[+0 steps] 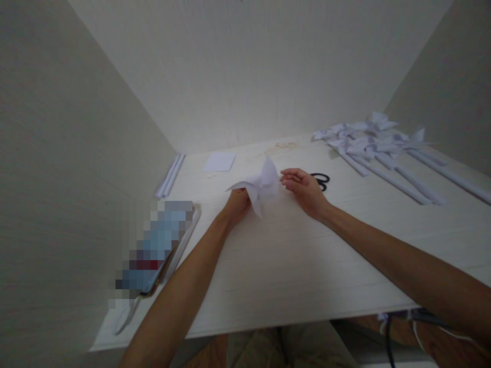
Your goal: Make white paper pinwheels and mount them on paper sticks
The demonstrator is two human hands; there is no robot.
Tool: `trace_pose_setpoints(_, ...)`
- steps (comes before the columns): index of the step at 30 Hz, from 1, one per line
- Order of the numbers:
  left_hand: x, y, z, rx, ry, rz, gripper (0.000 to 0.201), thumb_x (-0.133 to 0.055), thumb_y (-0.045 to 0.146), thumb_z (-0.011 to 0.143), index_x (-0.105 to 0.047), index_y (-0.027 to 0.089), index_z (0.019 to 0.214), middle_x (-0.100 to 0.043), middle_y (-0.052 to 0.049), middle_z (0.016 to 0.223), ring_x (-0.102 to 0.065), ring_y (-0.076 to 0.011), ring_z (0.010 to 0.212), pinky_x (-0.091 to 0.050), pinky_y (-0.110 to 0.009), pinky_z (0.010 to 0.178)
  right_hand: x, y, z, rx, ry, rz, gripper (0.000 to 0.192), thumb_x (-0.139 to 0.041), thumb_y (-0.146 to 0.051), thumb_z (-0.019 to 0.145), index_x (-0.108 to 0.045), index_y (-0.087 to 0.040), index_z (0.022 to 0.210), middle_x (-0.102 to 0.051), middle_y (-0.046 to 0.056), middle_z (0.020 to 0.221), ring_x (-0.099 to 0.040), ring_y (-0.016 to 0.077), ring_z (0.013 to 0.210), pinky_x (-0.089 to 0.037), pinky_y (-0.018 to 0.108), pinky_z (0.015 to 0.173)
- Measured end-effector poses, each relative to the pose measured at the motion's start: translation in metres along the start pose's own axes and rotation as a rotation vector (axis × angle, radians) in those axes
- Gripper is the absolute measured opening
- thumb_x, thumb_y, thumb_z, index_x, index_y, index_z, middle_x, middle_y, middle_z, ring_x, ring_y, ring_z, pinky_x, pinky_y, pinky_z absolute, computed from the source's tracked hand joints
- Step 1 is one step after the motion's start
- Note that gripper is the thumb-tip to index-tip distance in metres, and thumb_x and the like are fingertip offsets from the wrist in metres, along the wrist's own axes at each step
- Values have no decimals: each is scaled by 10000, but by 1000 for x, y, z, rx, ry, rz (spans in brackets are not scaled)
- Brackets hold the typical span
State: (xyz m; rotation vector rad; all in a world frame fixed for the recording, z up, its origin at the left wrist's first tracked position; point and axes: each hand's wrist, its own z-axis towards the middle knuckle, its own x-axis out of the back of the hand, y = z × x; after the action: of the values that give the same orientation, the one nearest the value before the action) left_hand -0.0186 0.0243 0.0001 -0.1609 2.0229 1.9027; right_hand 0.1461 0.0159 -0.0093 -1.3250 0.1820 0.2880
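Note:
A folded white paper pinwheel shape (261, 185) is held above the middle of the pale table (291, 266). My left hand (237, 203) grips it from below at its left side. My right hand (303, 187) pinches its right tip between thumb and fingers. The paper's flaps stick up and down between the two hands.
Black scissors (321, 179) lie just behind my right hand. Several finished paper pinwheels on rolled paper sticks (383, 153) lie at the back right. A white paper square (219, 161) and two rolled paper sticks (170, 175) lie at the back left. A phone (164, 245) rests at the left. Walls enclose three sides.

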Motion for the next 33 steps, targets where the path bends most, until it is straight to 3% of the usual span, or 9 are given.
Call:
trace_pose_setpoints(4, 0, -2, -3, -6, -155, 105, 34, -602, 121, 579, -585, 150, 586, -546, 8, 524, -473, -96, 464, -365, -199, 429, -2, 1, -3, 110, -160, -222, 370, -687, -205, 512, -589, -219, 869, -585, 1, 842, -516, 138, 807, -406, 269, 720)
trace_pose_setpoints(8, 2, -1, -4, -29, -246, 255, 53, -598, 137, 590, -577, 138, 541, -511, 19, 503, -442, -77, 450, -344, -186, 431, -4, -4, -9, 132, -228, -386, 372, -700, -216, 492, -605, -197, 851, -608, 10, 776, -536, 144, 686, -430, 259, 610)
trace_pose_setpoints(15, 1, 4, -6, -48, -308, 378, 123, -526, 106, 627, -552, 132, 510, -467, 36, 462, -386, -52, 419, -291, -167, 398, -5, -6, -14, 76, -277, -352, 271, -678, -224, 529, -620, -182, 789, -614, -3, 640, -519, 110, 539, -419, 217, 491)
trace_pose_setpoints(26, 1, -1, -4, 3, -307, 310, 61, -557, 130, 598, -509, 137, 561, -483, 47, 487, -423, -48, 420, -305, -163, 415, -7, -11, -14, 34, -310, -341, 211, -652, -220, 568, -564, -167, 752, -536, -28, 601, -449, 70, 486, -343, 173, 422)
trace_pose_setpoints(33, 1, -2, -4, -16, -249, 306, 150, -580, 233, 624, -494, 128, 559, -461, 53, 489, -389, -42, 417, -268, -165, 409, -9, -9, -14, 66, -308, -364, 249, -667, -227, 546, -545, -165, 754, -532, -31, 620, -449, 68, 499, -341, 176, 441)
